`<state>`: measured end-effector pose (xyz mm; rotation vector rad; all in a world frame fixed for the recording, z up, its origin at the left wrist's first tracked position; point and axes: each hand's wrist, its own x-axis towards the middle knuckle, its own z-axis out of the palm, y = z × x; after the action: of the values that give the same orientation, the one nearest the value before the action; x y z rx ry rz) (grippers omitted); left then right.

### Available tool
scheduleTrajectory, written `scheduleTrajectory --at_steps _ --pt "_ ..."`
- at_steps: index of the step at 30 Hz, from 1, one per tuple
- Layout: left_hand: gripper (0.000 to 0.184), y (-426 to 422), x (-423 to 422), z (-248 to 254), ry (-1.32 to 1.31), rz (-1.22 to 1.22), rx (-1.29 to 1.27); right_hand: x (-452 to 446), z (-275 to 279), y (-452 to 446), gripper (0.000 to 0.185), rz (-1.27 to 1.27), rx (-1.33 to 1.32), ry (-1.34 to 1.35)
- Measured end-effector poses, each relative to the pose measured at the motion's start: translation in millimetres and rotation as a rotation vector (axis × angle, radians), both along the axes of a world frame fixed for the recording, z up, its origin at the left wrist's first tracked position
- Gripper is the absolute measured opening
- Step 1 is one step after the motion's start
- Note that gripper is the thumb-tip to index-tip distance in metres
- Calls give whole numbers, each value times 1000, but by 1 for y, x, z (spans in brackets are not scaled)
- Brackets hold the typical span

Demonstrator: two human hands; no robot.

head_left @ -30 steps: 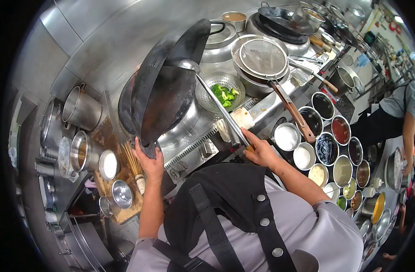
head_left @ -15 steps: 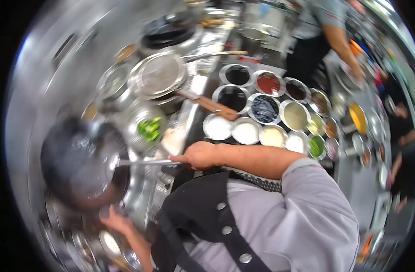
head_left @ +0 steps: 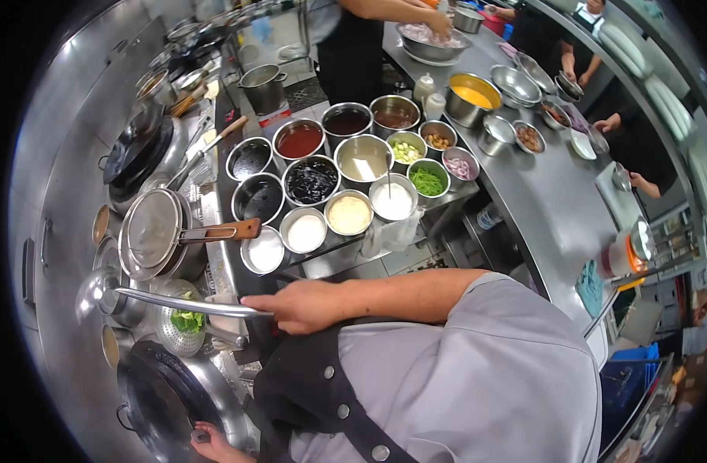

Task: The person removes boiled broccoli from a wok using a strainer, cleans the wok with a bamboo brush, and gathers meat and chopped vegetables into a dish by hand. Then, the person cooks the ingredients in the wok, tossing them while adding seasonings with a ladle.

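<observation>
My right hand is closed around the metal handle of a ladle, index finger stretched along it. The ladle's bowl reaches left, over the pots beside the wall. At the lower left a dark wok rests on the steel stove. My left hand is at the wok's near edge, fingers closed on a small grey part there, seemingly its handle. Between ladle and wok, a perforated strainer holds green vegetable pieces. A wire-mesh strainer with a wooden handle lies across a pot beyond the ladle.
Several steel tubs of sauces and seasonings, including white powder and red sauce, stand ahead of my right arm. A steel counter carries bowls and an orange-yellow liquid. A co-worker's hand is at a large bowl.
The view has turned toward the counter. The wok, raised and tilted before, now sits lower on the stove. The ladle has come away from the wok toward the strainers.
</observation>
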<state>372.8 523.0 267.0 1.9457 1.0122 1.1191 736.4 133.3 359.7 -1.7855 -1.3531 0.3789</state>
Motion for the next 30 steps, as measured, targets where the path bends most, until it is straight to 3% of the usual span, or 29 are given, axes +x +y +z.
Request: scheduleTrajectory --at_steps 2,5,6,7,8,10,11,13,14,15,17,18,19,21,22,24,26,27,28,29,30 --pt "11 9 -3 -3 192 58 107 -10 -3 -6 79 -4 0 95" --pt "4 -55 24 51 69 -20 -28 -10 -8 -9 74 10 39 92" --pt "13 -13 11 21 -188 -69 -435 -13 -12 -7 73 29 61 101" --pt "27 30 -3 -10 -731 -11 -905 -14 -14 -4 72 52 84 107" --pt "40 70 -15 -38 -1131 205 -1198 -13 -13 -1 72 67 85 103" --pt "35 75 -36 -56 -1138 4 -1270 -12 -8 12 71 125 35 83" --pt "32 61 -35 -62 -1049 71 -963 -13 -5 21 71 192 33 81" --pt "31 32 -51 -56 -1069 3 -939 -13 5 39 69 229 -32 99" --pt "26 17 -54 -54 -960 191 -830 -13 2 50 70 276 -21 66" --pt "22 -20 -34 -12 -1151 316 -982 -15 7 61 72 314 -50 41" --pt "21 -55 -39 7 -1112 234 -994 -19 7 84 71 397 -122 154" --pt "23 -71 -43 15 -1085 348 -1042 -24 11 96 71 404 -168 140" --pt "22 -87 -40 34 -1063 428 -977 -27 13 108 72 439 -254 195" --pt "25 -112 -70 35 -1129 334 -917 -41 -9 129 71 474 -210 236" --pt "26 -122 -85 39 -1113 417 -888 -49 -16 144 70 543 -73 215" --pt "30 -139 -126 34 -1194 444 -787 -67 -8 165 69 543 -285 288" --pt "30 -155 -163 31 -1163 646 -553 -93 -13 192 72 656 -262 453" --pt "30 -167 -176 34 -1183 693 -520 -103 3 200 75 664 -406 536" --pt "33 -173 -192 35 -979 835 -371 -111 -6 219 75 762 -287 357" --pt "36 -179 -208 35 -762 960 -231 -132 18 228 74 782 -359 390" --pt "36 -182 -228 30 -773 987 -219 -161 45 237 73 796 -430 421"
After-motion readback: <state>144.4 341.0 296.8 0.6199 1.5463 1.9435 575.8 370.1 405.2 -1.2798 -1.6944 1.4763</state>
